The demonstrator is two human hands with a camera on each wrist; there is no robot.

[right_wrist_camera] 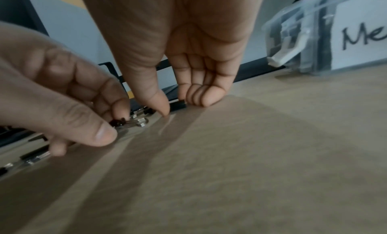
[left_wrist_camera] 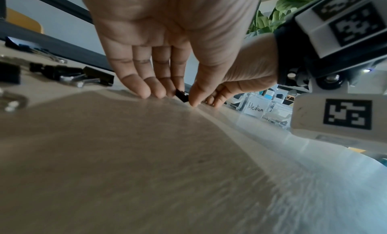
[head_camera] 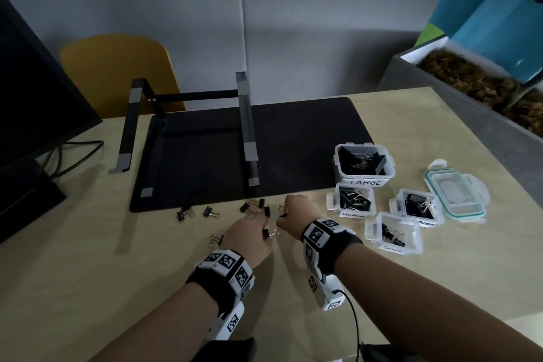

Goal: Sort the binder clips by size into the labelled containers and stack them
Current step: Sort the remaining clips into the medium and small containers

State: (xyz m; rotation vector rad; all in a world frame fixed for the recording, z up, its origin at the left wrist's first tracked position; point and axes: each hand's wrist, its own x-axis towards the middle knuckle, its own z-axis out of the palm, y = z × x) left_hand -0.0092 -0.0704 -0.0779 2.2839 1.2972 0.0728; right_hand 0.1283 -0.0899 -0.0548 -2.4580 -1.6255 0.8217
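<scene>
Two small black binder clips are being picked off the wooden table. My left hand pinches one clip between thumb and fingers, its wire handles pointing right. Just beyond it, my right hand pinches another clip against the table. Several loose clips lie along the mat's front edge, and one lies left of my left hand. To the right stand the open Large container, the Medium container and the Small container, each holding clips.
A fourth clear container with clips has its label partly hidden. A loose lid lies at far right. A black mat carries a laptop stand. A monitor stands left, and a planter right.
</scene>
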